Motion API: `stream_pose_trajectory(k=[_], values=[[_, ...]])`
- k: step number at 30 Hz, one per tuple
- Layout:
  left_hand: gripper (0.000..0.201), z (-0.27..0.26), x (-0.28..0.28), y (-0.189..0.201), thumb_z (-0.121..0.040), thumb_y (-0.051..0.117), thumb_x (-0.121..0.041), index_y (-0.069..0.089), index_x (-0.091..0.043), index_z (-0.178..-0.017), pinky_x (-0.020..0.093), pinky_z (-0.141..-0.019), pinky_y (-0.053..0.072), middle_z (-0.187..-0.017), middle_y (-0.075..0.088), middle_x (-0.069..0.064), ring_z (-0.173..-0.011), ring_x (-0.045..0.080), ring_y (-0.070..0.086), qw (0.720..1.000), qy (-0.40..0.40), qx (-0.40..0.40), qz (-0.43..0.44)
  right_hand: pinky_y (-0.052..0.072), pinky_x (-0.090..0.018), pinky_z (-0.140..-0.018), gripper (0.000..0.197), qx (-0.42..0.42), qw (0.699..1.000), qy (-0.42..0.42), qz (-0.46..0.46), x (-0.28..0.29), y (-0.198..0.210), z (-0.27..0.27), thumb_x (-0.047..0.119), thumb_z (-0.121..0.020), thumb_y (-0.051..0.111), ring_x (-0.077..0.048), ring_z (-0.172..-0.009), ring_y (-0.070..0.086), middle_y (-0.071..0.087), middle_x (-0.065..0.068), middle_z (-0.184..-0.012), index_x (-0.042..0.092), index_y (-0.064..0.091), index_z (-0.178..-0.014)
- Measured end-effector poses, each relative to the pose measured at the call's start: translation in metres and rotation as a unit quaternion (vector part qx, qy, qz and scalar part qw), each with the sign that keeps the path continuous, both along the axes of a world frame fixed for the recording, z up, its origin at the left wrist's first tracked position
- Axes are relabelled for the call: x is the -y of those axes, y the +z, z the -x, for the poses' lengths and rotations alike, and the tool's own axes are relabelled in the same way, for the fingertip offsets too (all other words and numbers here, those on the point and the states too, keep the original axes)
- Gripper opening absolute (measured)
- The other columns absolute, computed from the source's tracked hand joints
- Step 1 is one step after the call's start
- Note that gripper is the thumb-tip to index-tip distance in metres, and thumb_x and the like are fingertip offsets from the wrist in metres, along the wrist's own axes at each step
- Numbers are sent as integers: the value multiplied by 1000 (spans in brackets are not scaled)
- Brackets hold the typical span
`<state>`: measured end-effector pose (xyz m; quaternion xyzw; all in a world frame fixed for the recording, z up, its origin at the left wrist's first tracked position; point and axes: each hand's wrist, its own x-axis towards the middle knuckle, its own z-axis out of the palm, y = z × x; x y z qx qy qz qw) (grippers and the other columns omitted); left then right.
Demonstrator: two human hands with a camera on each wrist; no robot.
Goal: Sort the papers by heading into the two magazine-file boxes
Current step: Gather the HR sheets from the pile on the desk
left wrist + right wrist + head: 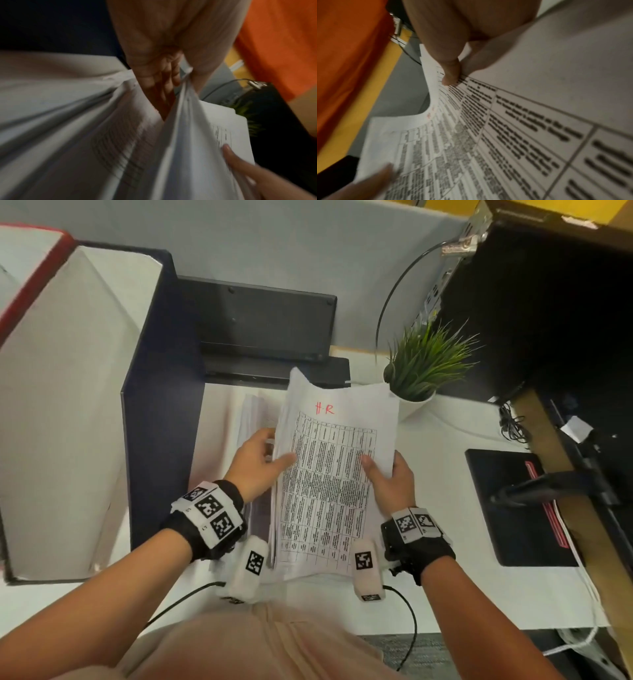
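Note:
A sheaf of printed sheets (329, 474) is held up over the desk; the top sheet carries a table and a red handwritten "HR" heading (323, 408). My left hand (263, 463) grips its left edge, thumb on the front, fingers behind (163, 86). My right hand (383, 474) grips the right edge with its thumb (452, 73) on the print. More papers (253, 412) lie on the desk beneath. A dark blue magazine-file box (150, 392) stands at left, with a red-edged box (37, 278) beyond it.
A small potted plant (421, 364) stands right behind the papers. A black monitor base (267, 337) sits at the back. A black pad (513, 505) lies on the right, beside a dark cabinet (548, 320) and cables.

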<state>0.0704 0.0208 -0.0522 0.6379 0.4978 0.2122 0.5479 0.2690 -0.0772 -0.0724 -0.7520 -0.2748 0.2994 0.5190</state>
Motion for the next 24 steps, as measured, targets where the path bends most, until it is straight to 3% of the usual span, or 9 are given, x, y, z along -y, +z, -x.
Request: stream_pose_trajectory(k=[2,4,7,9,11,14,17,21,24], values=[[35,0,2,10,-88,60,-11,52,-13,-123,24,-85,49,-117,62,2,-105,16,61,999,-4,4,-52,45,2,-63,31,1,999,-2,-38,-3,18,2,15,-86,64,-6,-92,62,63,2,-104,9,58,-116],[36,0,-1,31,-89,58,-7,52,-11,-124,20,-85,49,-118,62,2,-105,12,60,993,18,36,-111,48,-1,-67,27,-3,995,-10,-96,-7,41,3,13,-86,64,7,-84,63,64,6,-102,15,58,-112],[36,2,-4,65,-89,57,-6,52,-14,-124,14,-87,49,-116,62,-6,-106,2,60,972,41,137,-184,52,-10,-76,30,-11,980,-31,-195,-10,79,7,12,-86,64,4,-96,64,65,12,-106,19,56,-113],[35,4,1,78,-88,59,-7,52,-21,-120,11,-87,49,-112,61,-14,-106,-3,60,958,47,182,-218,51,-10,-76,31,-16,971,-25,-235,-10,93,11,10,-84,66,3,-99,64,65,14,-105,22,55,-112],[36,5,7,77,-85,64,-8,51,-25,-115,6,-80,48,-106,59,-21,-99,-12,59,956,56,181,-222,53,-12,-77,35,-28,973,-11,-229,-10,95,17,9,-82,68,4,-96,64,65,13,-104,17,55,-113],[29,0,13,60,-85,65,-8,59,-11,-113,3,-70,49,-95,59,-19,-79,-19,58,971,68,133,-186,56,-19,-80,39,-58,979,-5,-197,-10,87,28,5,-81,68,7,-83,66,66,3,-101,1,56,-118],[28,-2,11,50,-87,63,-10,63,-6,-114,-3,-64,43,-91,58,-23,-75,-25,56,971,87,137,-176,57,-18,-74,35,-74,977,-24,-199,-12,87,31,6,-79,70,5,-81,67,68,4,-99,5,59,-112],[27,-3,5,47,-86,65,-15,64,-12,-113,1,-70,46,-94,62,-22,-84,-19,59,965,104,142,-193,55,-14,-68,31,-63,972,-18,-223,-11,85,27,7,-75,75,1,-86,68,72,16,-84,20,60,-99],[35,-6,5,28,-86,65,-17,61,-7,-119,16,-81,49,-109,67,-1,-94,1,61,978,109,96,-149,55,-19,-73,31,-34,983,-7,-178,-10,72,36,4,-75,74,0,-85,68,69,11,-91,15,62,-102]])
